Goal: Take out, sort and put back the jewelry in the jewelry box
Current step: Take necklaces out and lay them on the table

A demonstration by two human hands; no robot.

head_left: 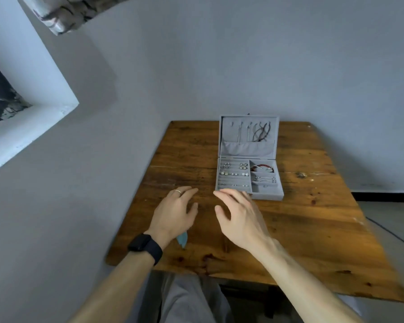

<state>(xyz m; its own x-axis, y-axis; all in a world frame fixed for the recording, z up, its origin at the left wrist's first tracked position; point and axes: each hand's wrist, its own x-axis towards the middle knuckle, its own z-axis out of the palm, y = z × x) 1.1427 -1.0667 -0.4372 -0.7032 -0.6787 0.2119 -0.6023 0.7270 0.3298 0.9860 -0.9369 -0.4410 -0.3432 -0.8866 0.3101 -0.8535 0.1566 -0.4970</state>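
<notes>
A grey jewelry box (267, 195) stands open on the wooden table (313, 229), its lid upright. Necklaces (254, 131) hang inside the lid above a fabric pocket. Rings and pearl earrings (234, 174) sit in the left ring rolls. A red bracelet (261, 168) lies in the top right compartment and a silver piece (265, 179) in the one below. My left hand (175, 213) hovers over the table left of the box, fingers relaxed, holding nothing. My right hand (239, 215) is spread in front of the box, its fingertips near the box's front left corner.
A small pale blue object (182, 240) lies on the table under my left wrist, partly hidden. The table stands against a grey wall, with its left edge close to my left hand. A dark knot (301, 175) marks the wood right of the box.
</notes>
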